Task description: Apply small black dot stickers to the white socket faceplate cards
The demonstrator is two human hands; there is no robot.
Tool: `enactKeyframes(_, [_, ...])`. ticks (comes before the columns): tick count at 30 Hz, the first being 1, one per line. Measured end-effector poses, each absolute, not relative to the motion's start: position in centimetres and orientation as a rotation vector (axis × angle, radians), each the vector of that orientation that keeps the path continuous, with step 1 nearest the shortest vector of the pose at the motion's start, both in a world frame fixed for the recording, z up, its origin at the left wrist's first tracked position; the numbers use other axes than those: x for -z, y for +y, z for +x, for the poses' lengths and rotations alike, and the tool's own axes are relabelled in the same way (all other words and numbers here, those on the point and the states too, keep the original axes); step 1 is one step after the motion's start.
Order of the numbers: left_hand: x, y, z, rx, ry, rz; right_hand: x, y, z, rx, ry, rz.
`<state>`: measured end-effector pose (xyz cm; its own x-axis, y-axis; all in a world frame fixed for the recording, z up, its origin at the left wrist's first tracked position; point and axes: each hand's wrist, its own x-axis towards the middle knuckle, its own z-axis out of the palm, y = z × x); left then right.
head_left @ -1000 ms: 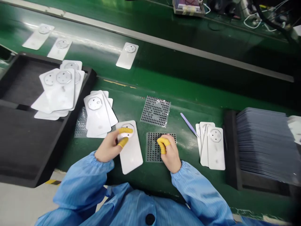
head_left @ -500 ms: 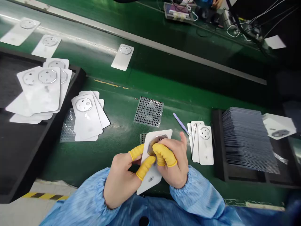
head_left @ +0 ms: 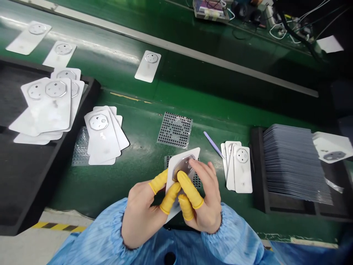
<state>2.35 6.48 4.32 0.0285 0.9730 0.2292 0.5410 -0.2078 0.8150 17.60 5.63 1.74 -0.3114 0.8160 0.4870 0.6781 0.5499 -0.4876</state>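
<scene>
A white phone back cover (head_left: 171, 162), with a shiny octagonal camera area near its top, stands tilted in front of me. My left hand (head_left: 151, 211) pinches its left edge between a thumb and finger in yellow finger cots. On the cover's octagon rests a yellow-cotted fingertip of my right hand (head_left: 202, 197); its thumb is apart and its bare fingers are stretched out by the cover's top edge. Partly behind the cover lies a sheet of small black dots, and beyond it a second such sheet (head_left: 175, 129). Purple tweezers (head_left: 213, 143) lie to the right.
Stacks of white covers lie at left (head_left: 103, 140) and right (head_left: 242, 173). A black tray (head_left: 19, 176) at far left bears more covers; another black tray (head_left: 257, 173) at right holds a dense row of grey-edged covers (head_left: 292, 165). Beyond, single covers (head_left: 148, 68) lie on the green belt.
My right hand has come down and loosened from its pinch, with its fingers now stretched out along the cover. The cover has tilted a little; my left hand still holds it.
</scene>
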Motion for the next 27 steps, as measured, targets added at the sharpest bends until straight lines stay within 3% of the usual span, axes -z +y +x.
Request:
enactKeyframes(6, [-4.4, 6.7, 2.5, -1.067, 1.491, 1.872, -2.1, 5.3, 17.6, -0.285, -2.118, -1.241])
enactKeyframes(16, [-2.8, 6.3, 2.5, -1.011, 1.502, 1.727, 0.0, 4.5, 17.1, -0.646, -2.040, -1.203])
enactKeyframes(23, [-2.5, 6.2, 2.8, -0.979, 1.176, 1.053, -0.6, 5.5, 17.7, -0.927, -1.306, -1.261])
enactKeyframes(27, [-3.0, 6.7, 2.4, -0.937, 1.036, 1.034, -1.4, 6.0, 17.4, -1.120, -1.132, -1.246])
